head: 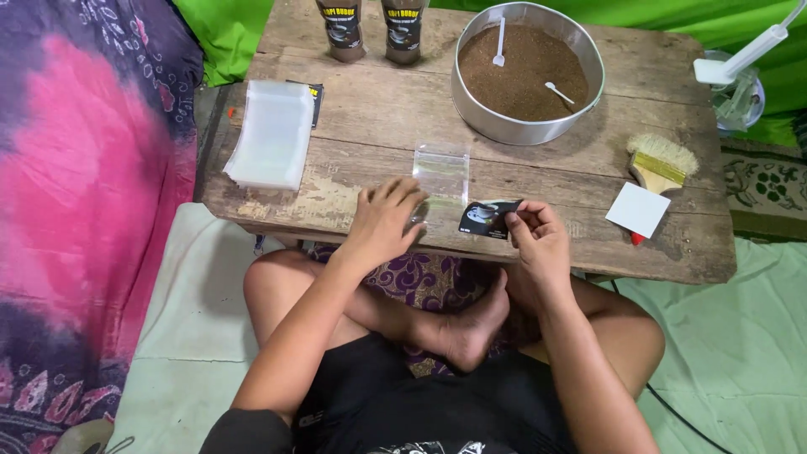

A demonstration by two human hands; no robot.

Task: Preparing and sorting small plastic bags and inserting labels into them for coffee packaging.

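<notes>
My left hand [382,220] rests with fingers spread on the near end of a small clear plastic bag [441,172] lying on the wooden table [370,113]. My right hand [538,235] pinches a small black printed label card [487,217] at the table's front edge, just right of the bag. A stack of clear plastic bags [271,133] lies at the table's left end, with black cards [315,97] peeking out behind it.
A round metal pan of brown powder [528,71] with two white plastic spoons stands at the back. Two filled brown pouches [371,29] stand beside it. A paintbrush [660,164] and white card [639,208] lie at right. A small fan [740,84] stands beyond the right edge.
</notes>
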